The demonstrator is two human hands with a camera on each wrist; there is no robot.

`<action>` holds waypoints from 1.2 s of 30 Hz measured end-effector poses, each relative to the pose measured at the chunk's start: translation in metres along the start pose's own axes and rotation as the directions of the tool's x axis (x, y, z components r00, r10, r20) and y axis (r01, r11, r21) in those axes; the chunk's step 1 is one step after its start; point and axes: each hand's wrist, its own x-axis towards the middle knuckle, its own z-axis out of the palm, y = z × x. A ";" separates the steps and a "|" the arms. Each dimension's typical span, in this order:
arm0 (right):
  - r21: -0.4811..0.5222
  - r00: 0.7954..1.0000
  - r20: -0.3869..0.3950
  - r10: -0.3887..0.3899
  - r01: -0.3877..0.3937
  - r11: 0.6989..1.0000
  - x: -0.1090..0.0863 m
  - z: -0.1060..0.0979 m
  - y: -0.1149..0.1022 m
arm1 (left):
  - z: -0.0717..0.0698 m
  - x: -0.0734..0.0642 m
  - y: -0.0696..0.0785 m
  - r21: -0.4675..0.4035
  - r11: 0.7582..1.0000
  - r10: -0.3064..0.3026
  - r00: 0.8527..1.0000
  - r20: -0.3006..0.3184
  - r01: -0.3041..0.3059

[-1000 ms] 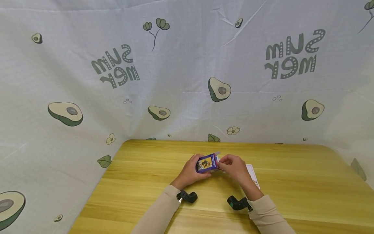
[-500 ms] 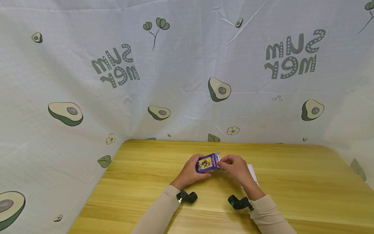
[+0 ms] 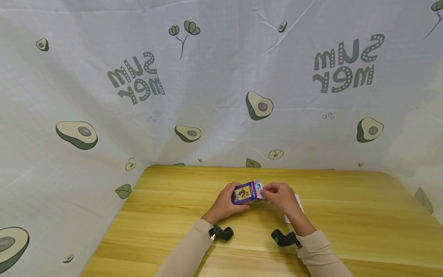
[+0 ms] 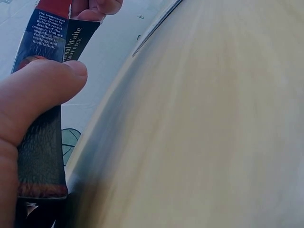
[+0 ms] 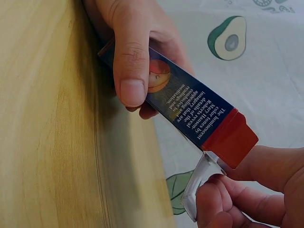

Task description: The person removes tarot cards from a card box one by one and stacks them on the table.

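My left hand [image 3: 226,202] grips a purple-blue tarot card box [image 3: 243,193], thumb along its narrow printed side, above the table. The box's open end faces right, and its red side flap [image 5: 232,137] stands out in the right wrist view. From that end protrudes a tarot card [image 3: 259,190] with a light blue picture; whether more cards come with it I cannot tell. My right hand [image 3: 282,198] pinches the protruding edge between thumb and fingers. A white end flap [image 5: 199,180] lies against the right fingers in the right wrist view.
A white-bordered card or sheet [image 3: 299,202] lies on the wooden table [image 3: 346,223], partly hidden behind the right wrist. Patterned cloth [image 3: 214,84] hangs beyond the table's back and sides. Black wrist cameras [image 3: 283,237] sit on both forearms.
My right hand has drawn slightly to the right, and more of the blue-pictured tarot card shows outside the box. The left hand and box have stayed nearly still.
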 end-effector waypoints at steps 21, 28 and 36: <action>0.019 1.000 0.005 0.028 -0.028 0.999 -0.001 -0.010 0.000 | 0.001 0.000 -0.003 0.021 1.000 0.010 1.000 -0.006 -0.010; 0.061 0.999 0.018 0.045 -0.046 0.997 -0.002 -0.015 0.001 | 0.002 0.001 -0.005 0.014 1.000 0.015 1.000 -0.007 -0.015; 0.079 0.998 0.012 0.059 -0.060 0.995 -0.003 -0.019 0.004 | 0.001 0.000 -0.004 0.010 1.000 0.017 1.000 -0.003 -0.017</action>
